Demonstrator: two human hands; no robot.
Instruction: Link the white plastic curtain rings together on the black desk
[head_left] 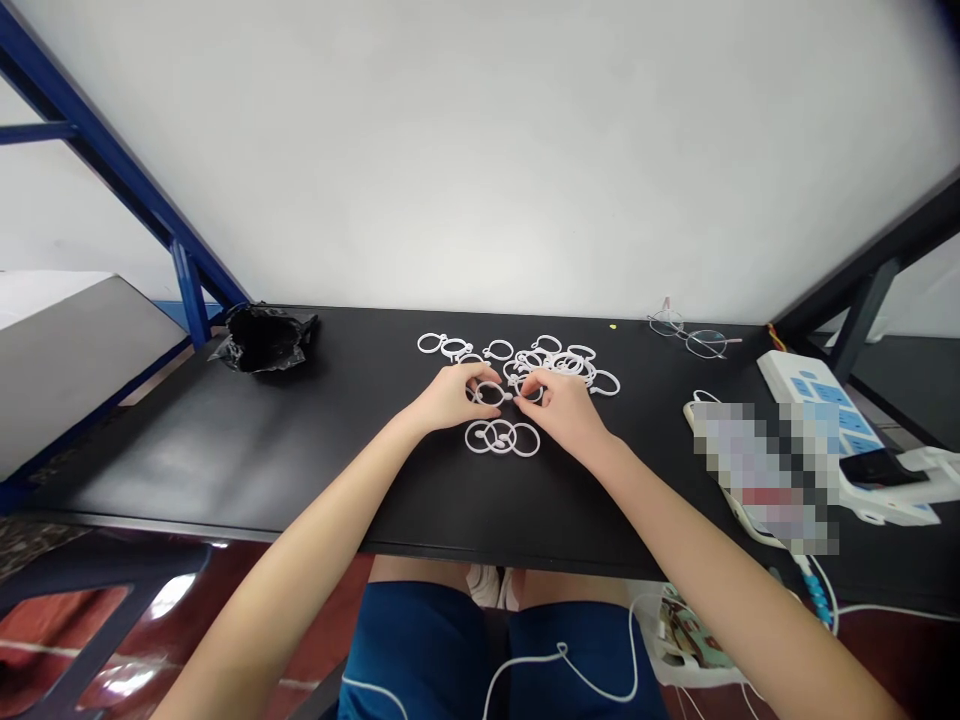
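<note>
A white ring with a small knob is pinched by my left hand, its thumb and fingers closed on the ring's left side. My right hand has its thumb and fingertips curled together at the ring's knob; whether they touch it is hard to make out. Just in front of both hands, several white rings lie overlapping in a row. Beyond my fingers is a loose pile of white rings, partly hidden by my right hand. More single rings lie behind my left hand.
All this lies on a black table against a white wall. A crumpled black plastic bag sits far left. On the right are eyeglasses, a phone with a blurred screen, a power strip and white cables.
</note>
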